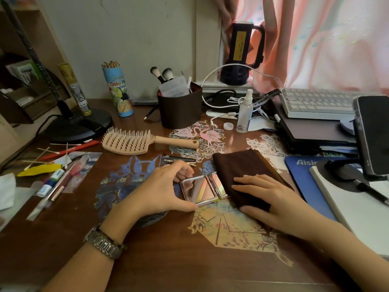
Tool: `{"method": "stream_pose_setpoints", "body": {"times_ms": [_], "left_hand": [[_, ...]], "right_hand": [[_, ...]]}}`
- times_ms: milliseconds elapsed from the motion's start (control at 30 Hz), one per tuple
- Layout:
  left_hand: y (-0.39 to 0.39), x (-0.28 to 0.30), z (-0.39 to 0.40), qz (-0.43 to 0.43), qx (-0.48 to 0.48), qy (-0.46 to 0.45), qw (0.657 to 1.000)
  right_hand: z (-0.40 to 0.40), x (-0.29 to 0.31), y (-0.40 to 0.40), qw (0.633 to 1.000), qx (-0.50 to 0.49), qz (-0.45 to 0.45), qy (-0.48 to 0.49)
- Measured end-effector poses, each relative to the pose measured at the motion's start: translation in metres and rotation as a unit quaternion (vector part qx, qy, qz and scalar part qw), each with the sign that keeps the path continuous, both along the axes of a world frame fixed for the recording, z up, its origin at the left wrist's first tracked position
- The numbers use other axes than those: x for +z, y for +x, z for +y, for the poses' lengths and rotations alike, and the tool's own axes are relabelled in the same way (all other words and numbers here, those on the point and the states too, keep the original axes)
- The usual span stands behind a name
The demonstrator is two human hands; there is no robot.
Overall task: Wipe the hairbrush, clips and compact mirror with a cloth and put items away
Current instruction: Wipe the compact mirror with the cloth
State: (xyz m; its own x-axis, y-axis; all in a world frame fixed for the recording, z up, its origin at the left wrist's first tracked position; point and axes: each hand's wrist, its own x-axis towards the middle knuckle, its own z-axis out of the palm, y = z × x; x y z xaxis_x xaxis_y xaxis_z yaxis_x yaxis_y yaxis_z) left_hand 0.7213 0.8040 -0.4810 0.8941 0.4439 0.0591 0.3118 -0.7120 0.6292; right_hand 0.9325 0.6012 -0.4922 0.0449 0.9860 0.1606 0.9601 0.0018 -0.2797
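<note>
The compact mirror [203,190] is lying opened flat on the desk [160,249], both halves side by side with the glass facing up, so its long axis is running left to right with a slight tilt, hinge in the middle. The left hand [162,188] is bracing the left half, thumb hooking the near corner and fingers curling round the far edge, wrist coming in from the lower left with a metal watch [105,242] on it. The right hand [267,199] is lying flat with fingers pretty much straight, pressing the brown cloth [246,171] down onto the right half of the mirror, thumb resting on the desk beside it. The cloth is stretching away from the hand toward the far right. The hairbrush [134,142] is sitting further back on the desk, bristles up, handle pointing right, long axis roughly parallel to the desk edge. The clips [179,160] are lying in a little bunch between the brush and the left hand, running left to right too, partly hidden behind the fingers. A brown holder [180,110] with makeup brushes is standing behind all that.
</note>
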Motion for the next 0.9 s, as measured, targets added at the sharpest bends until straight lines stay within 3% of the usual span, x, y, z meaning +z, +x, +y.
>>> {"method": "stream_pose_setpoints", "body": {"times_ms": [433, 900], "left_hand": [[0.000, -0.001, 0.000, -0.009, 0.014, -0.009, 1.000], [0.019, 0.001, -0.020, -0.022, 0.005, -0.026, 0.999]], "right_hand": [[0.031, 0.000, -0.009, 0.999, -0.040, -0.036, 0.005], [0.026, 0.003, 0.001, 0.999, -0.044, 0.031, -0.002]]}}
